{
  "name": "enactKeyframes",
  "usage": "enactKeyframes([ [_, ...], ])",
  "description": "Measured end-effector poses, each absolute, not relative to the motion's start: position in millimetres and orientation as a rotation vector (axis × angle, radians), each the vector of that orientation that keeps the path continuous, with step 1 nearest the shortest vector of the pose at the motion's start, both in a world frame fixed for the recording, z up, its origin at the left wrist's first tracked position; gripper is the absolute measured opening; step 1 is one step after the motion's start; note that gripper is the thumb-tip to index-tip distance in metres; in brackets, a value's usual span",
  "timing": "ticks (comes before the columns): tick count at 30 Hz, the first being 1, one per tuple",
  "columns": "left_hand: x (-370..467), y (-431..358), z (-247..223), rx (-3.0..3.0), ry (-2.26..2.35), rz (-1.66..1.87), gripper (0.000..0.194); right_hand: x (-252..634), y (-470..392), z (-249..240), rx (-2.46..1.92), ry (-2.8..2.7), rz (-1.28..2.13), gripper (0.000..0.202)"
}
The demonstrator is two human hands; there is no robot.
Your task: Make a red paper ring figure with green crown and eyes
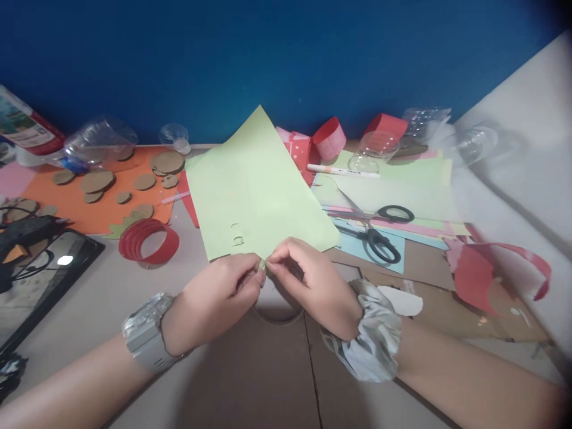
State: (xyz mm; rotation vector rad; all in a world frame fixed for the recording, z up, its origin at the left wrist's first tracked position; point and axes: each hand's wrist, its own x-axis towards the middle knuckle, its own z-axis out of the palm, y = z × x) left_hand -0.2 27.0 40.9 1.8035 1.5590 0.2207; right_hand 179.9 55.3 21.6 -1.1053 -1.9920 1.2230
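Observation:
My left hand is closed in a pinch on a small light green paper piece, mostly covered by the fingertips. The thumb and forefinger of my right hand meet at the same piece from the other side, closed. Just beyond the fingers lies a large light green sheet of paper, its far corner raised toward the blue wall. Two tiny curled green scraps rest on that sheet. Under my hands shows part of a round rim; what it belongs to is hidden.
Black-handled scissors lie open at right, near a white marker and stacked coloured paper. At left are a red ring, cardboard discs on orange paper, a plastic bottle and a black-framed device.

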Motion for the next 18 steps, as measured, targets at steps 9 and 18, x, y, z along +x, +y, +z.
enactKeyframes([
  [9, -0.4, 25.3, 38.3, 1.855, 1.568, 0.21, 0.027, 181.1, 52.5, 19.8, -1.065, -2.101, 1.082, 0.01],
  [18, -0.9, 25.3, 39.7, 1.834, 1.578, 0.196, 0.026, 181.6, 50.9, 16.4, -1.026, -2.155, 1.007, 0.011],
])
